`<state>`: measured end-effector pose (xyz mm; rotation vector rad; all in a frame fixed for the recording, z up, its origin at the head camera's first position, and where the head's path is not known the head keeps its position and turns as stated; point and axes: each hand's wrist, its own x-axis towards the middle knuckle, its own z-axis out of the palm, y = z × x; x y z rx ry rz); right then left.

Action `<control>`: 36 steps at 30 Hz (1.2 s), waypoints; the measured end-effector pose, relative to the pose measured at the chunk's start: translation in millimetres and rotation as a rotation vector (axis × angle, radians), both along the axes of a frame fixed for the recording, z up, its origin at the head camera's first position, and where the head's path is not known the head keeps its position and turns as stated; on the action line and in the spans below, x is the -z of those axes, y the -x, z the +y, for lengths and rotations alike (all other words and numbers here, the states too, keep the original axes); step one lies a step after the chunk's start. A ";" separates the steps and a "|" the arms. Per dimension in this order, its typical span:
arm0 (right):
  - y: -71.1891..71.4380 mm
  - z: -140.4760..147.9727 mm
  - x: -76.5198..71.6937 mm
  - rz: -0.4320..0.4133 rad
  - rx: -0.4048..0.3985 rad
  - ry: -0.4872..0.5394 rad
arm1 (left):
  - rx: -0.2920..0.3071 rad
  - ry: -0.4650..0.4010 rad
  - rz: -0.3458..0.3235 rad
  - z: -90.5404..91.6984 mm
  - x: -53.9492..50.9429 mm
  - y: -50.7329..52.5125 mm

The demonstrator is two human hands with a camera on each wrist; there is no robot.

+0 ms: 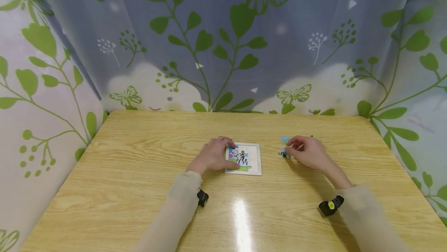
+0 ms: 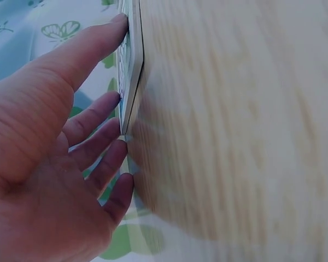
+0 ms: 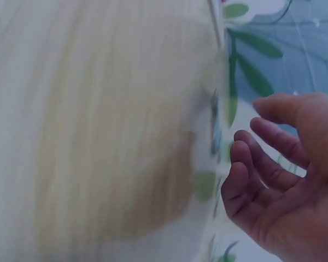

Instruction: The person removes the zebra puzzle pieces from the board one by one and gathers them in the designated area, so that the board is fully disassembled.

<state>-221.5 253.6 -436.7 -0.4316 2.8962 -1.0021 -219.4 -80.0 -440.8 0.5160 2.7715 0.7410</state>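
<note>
A small square jigsaw puzzle in a white tray lies flat on the table, partly filled with a zebra picture. My left hand spans its left side, thumb on the lower part of the picture and fingertips at the upper left. In the left wrist view the tray's edge shows beside the spread fingers. To the right, my right hand hovers close to loose puzzle pieces, one blue and green, another dark with blue. In the right wrist view its thumb and forefinger stand apart, with nothing seen between them.
The wooden table reaches back to a curtain with leaves and butterflies, which also hangs at both sides. A small dark bit shows behind the right hand, mostly hidden. Each wrist wears a black camera strap.
</note>
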 end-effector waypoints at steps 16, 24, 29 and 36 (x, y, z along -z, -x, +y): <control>6.7 -77.3 3.5 0.014 -0.256 0.082 | -0.029 -0.011 -0.014 3.1 -0.2 -0.8; 12.5 -93.9 9.0 0.017 -0.318 -0.009 | -0.027 -0.006 -0.012 3.3 0.8 -0.7; 13.3 -99.5 8.4 -0.003 -0.317 -0.062 | -0.029 -0.007 -0.009 3.1 0.7 -1.2; 13.5 -104.2 6.7 -0.058 -0.288 -0.075 | -0.033 -0.013 -0.003 2.6 2.0 -0.2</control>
